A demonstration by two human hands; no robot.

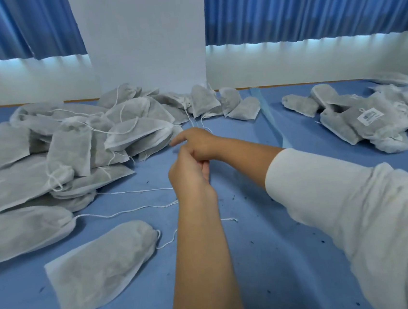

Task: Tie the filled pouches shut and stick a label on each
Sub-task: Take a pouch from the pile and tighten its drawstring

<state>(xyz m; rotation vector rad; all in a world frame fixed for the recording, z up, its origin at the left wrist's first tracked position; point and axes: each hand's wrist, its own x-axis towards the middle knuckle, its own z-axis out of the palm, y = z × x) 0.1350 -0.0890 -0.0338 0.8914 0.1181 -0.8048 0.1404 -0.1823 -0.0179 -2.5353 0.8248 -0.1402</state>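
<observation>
Stretching bare toward the viewer, the blue table (pixel 269 235) leaves open room below and to the right of the hands. A big pile of filled pouches (pixel 71 143) crowds the space left of and beyond them. One pouch with a gathered neck (pixel 96 268) lies left of the left forearm. A smaller heap (pixel 358 123), one pouch showing a label (pixel 369 116), sits well to the right. Both piles are cut off at the frame edges. The left hand (pixel 188 178) and right hand (pixel 198 143) touch, fingers curled, the right forefinger extended. Whether they pinch anything cannot be told.
</observation>
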